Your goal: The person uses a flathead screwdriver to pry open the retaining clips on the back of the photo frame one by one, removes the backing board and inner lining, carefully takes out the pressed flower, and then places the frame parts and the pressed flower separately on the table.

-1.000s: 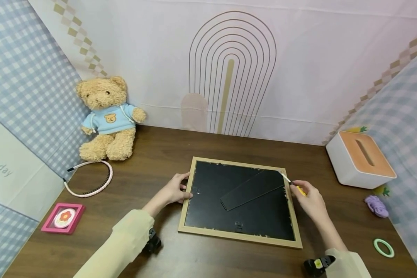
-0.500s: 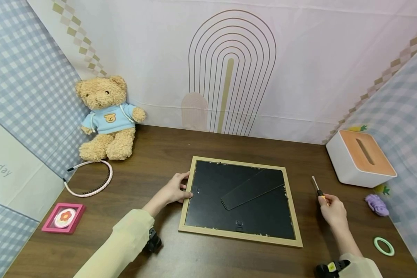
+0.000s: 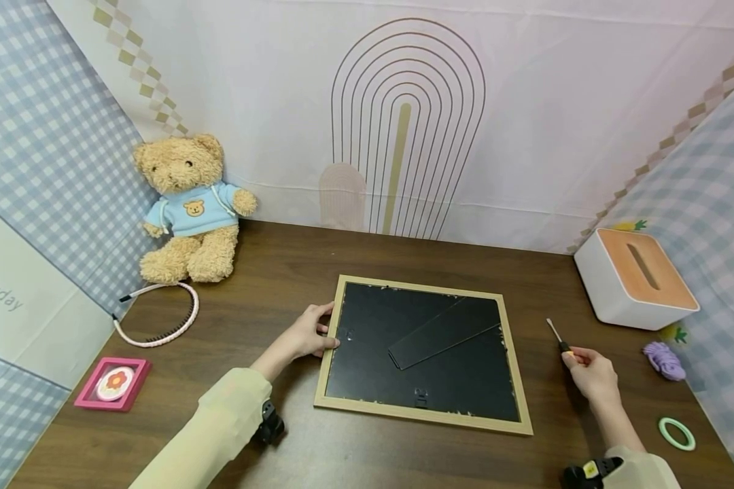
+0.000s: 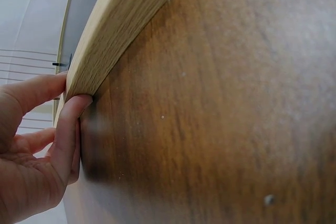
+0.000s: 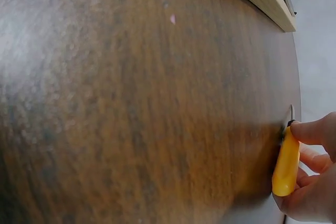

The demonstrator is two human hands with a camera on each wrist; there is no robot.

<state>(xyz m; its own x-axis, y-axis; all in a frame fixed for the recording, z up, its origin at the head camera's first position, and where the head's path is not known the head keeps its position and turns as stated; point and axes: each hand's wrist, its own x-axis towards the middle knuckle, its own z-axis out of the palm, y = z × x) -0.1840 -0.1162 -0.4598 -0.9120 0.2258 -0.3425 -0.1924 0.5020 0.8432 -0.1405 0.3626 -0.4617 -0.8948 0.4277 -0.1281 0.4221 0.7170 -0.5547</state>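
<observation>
Head | frame | left hand grips edge | right hand apart, holding screwdriver

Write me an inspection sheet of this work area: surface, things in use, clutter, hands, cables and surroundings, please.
Surface: brown wood-grain table; a few small specks show in the wrist views.
Job's things: picture frame, lying back side up; screwdriver with yellow handle, apart from the frame.
Clutter: teddy bear, headband, pink case, tissue box, purple bundle, green ring.
Hands: left hand grips the frame's left edge; right hand holds the screwdriver.
Cables: nothing seen.
Surroundings: pale backdrop with printed arches behind; blue checked cloth at both sides.
</observation>
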